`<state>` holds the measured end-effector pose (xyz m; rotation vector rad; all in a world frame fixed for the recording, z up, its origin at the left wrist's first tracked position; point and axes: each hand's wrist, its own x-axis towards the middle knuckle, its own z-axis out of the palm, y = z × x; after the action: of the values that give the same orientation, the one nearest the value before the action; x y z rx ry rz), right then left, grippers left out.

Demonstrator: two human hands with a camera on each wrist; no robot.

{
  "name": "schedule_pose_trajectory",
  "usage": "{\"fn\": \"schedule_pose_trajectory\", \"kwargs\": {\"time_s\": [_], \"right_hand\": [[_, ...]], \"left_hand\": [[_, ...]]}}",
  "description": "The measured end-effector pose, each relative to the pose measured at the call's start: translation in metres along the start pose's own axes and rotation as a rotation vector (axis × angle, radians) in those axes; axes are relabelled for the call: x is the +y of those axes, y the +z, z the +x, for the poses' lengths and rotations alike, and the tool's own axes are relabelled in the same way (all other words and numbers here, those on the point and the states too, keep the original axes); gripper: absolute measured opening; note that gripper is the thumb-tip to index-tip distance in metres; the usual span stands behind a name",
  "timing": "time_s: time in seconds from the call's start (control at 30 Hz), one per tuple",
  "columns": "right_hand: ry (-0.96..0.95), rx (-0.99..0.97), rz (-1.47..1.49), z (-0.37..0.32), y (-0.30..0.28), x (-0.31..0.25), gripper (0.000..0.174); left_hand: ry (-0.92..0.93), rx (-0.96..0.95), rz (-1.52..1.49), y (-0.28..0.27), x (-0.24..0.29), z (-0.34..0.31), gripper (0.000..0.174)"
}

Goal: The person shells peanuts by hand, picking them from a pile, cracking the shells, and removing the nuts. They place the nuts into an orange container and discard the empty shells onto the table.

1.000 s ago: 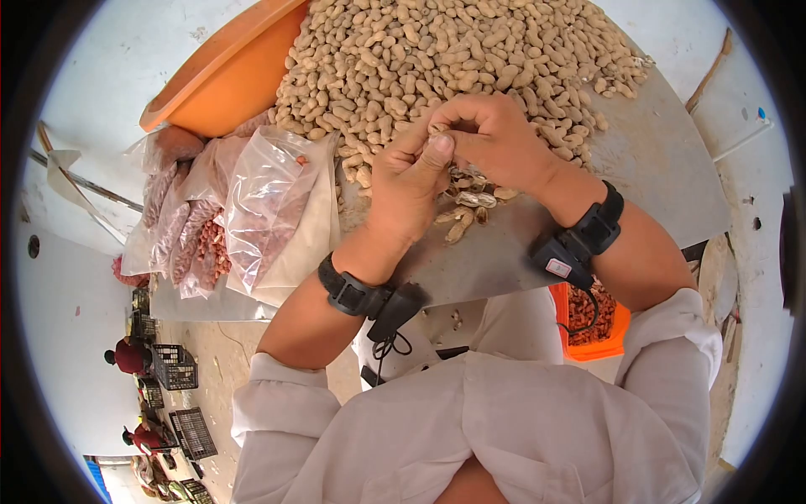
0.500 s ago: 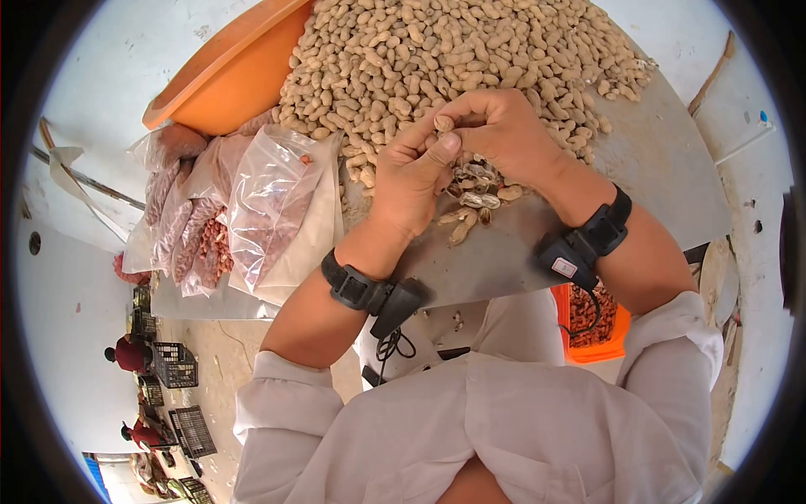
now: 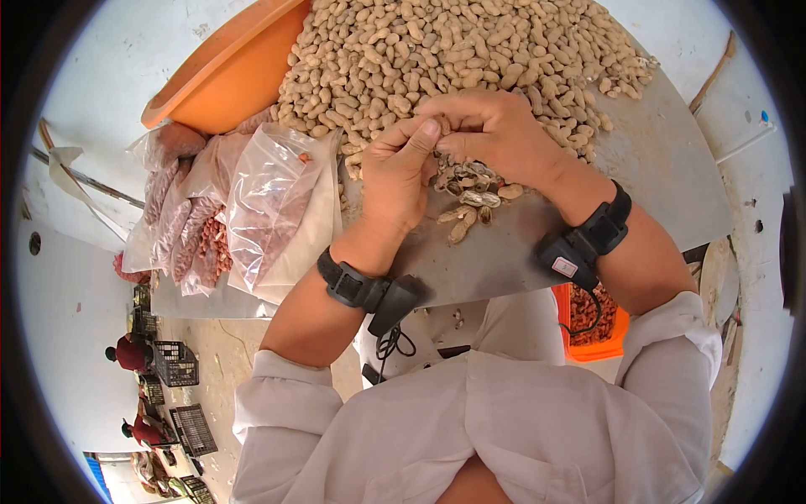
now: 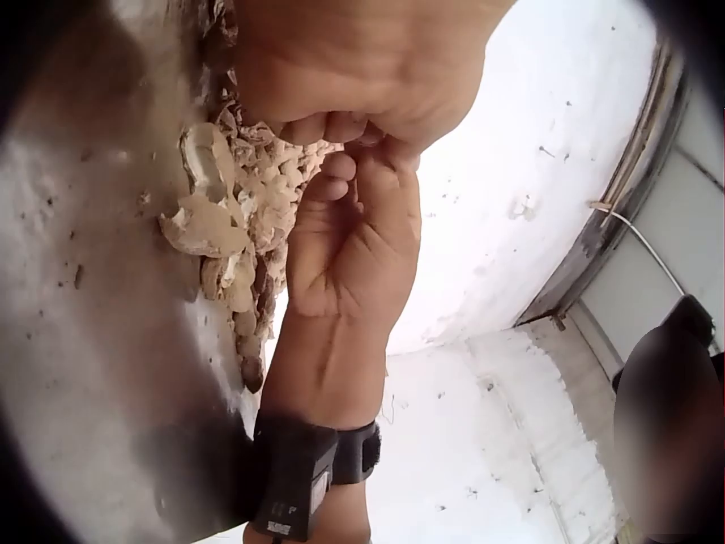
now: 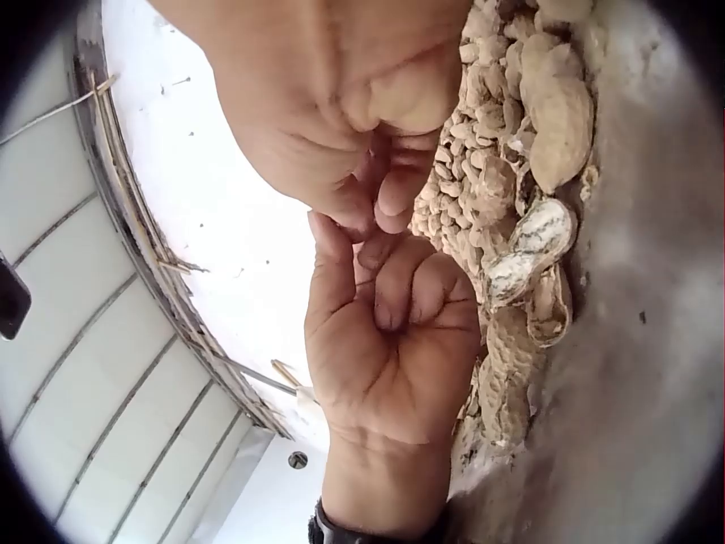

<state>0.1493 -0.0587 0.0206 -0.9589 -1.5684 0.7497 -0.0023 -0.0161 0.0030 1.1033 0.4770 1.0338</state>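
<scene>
Over the near edge of the peanut heap (image 3: 403,59), both hands meet at the fingertips. A small peanut (image 3: 443,124) sits between them, mostly hidden by fingers. My left hand (image 3: 399,172) pinches it from the left, thumb on top, the other fingers curled, as the right wrist view shows of this hand (image 5: 391,351). From the other side my right hand (image 3: 508,134) pinches it between thumb and forefinger. Just below the hands lie broken peanut shells (image 3: 470,181), and a split one with a pale inside (image 5: 532,252) shows up close in the right wrist view.
Left of the heap are clear bags of shelled peanuts (image 3: 201,210) and an orange basin (image 3: 239,84). The metal table (image 3: 470,269) ends near my body. Below it stands an orange bin (image 3: 620,328) of reddish kernels. Two people and black crates (image 3: 176,363) are farther off.
Half a second ago the peanut showed plainly between the fingertips; now fingers cover most of it. The left hand has shifted slightly left, and its thumb has tilted upward. The shell pile looks the same.
</scene>
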Motion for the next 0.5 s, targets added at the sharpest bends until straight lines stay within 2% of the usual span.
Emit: {"fn": "schedule_pose_trajectory", "kwargs": {"time_s": [0.07, 0.3, 0.4, 0.5], "right_hand": [[0.003, -0.035, -0.081, 0.000, -0.001, -0.003, 0.027], [0.065, 0.038, 0.147, -0.004, 0.008, -0.007, 0.026], [0.070, 0.071, 0.204, -0.003, 0.009, -0.007, 0.022], [0.086, 0.078, 0.252, -0.001, 0.006, -0.003, 0.019]], "left_hand": [[0.004, -0.028, 0.046, -0.002, 0.001, 0.000, 0.015], [0.088, -0.041, 0.070, -0.004, -0.002, 0.001, 0.018], [0.132, -0.030, -0.021, -0.001, -0.005, 0.001, 0.018], [0.102, -0.027, -0.023, -0.004, -0.005, 0.003, 0.018]]}}
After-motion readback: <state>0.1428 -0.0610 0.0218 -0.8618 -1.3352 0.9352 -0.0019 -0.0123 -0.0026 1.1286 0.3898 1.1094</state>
